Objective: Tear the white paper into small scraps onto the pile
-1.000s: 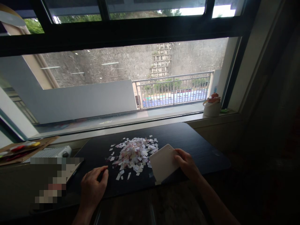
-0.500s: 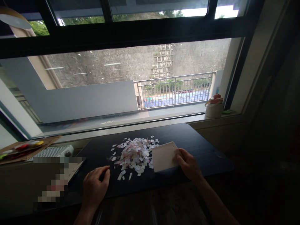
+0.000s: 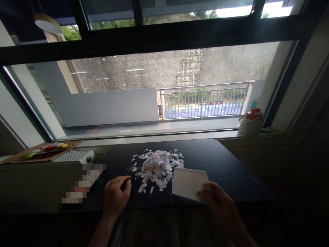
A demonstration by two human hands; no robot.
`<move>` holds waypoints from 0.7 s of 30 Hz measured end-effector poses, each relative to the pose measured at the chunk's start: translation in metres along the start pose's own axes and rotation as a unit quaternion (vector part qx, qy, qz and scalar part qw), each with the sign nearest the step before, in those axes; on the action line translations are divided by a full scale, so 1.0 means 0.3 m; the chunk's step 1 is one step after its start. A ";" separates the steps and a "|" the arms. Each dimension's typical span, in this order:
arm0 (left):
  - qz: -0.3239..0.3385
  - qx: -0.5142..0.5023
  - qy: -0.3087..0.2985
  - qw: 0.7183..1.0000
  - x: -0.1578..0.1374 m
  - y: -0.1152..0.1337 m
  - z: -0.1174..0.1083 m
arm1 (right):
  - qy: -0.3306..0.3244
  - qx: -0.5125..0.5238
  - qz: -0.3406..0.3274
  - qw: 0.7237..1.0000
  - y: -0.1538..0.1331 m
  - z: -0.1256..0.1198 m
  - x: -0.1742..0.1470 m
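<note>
A loose heap of small cut paper pieces (image 3: 158, 166), mostly white with some pinkish ones, lies on the dark table (image 3: 213, 157). My right hand (image 3: 221, 202) grips a flat white scraper (image 3: 189, 183) by its right edge; a small hole shows near its upper right corner. The scraper is tilted at the heap's lower right side, and whether it touches the paper is unclear. To the left of the heap, my left hand (image 3: 117, 193) rests at the table's near edge, loosely curled with a gap between thumb and fingers. Nothing shows in it.
On the left, a brown board with colourful items (image 3: 48, 151) lies over a white radiator (image 3: 87, 157). A partly pixelated flat object (image 3: 87, 185) is on the table's left side. A white pot (image 3: 250, 123) stands on the sill by the window.
My right hand has drawn the scraper slightly down and towards me, turning its tilt. The left hand stays by the heap's left. The whole view has shifted, with things appearing further right.
</note>
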State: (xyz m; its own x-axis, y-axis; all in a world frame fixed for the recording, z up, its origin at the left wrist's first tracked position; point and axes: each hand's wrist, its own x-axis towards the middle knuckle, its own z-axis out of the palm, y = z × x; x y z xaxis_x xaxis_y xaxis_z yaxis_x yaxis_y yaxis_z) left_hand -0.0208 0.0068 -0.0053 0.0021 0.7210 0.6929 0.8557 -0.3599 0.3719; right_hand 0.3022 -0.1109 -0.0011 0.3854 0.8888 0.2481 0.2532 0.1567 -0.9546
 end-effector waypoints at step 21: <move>-0.013 -0.001 -0.005 1.000 -0.009 0.021 0.003 | 0.014 0.004 0.085 0.996 -0.010 0.044 -0.093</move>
State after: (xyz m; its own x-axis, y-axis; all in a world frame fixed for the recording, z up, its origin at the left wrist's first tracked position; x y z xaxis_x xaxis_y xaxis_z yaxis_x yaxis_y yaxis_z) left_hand -0.0150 0.0031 -0.0054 -0.0145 0.7365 0.6763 0.8543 -0.3423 0.3912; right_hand 0.2790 -0.1305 -0.0073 0.4464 0.8905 0.0878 0.1750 0.0093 -0.9845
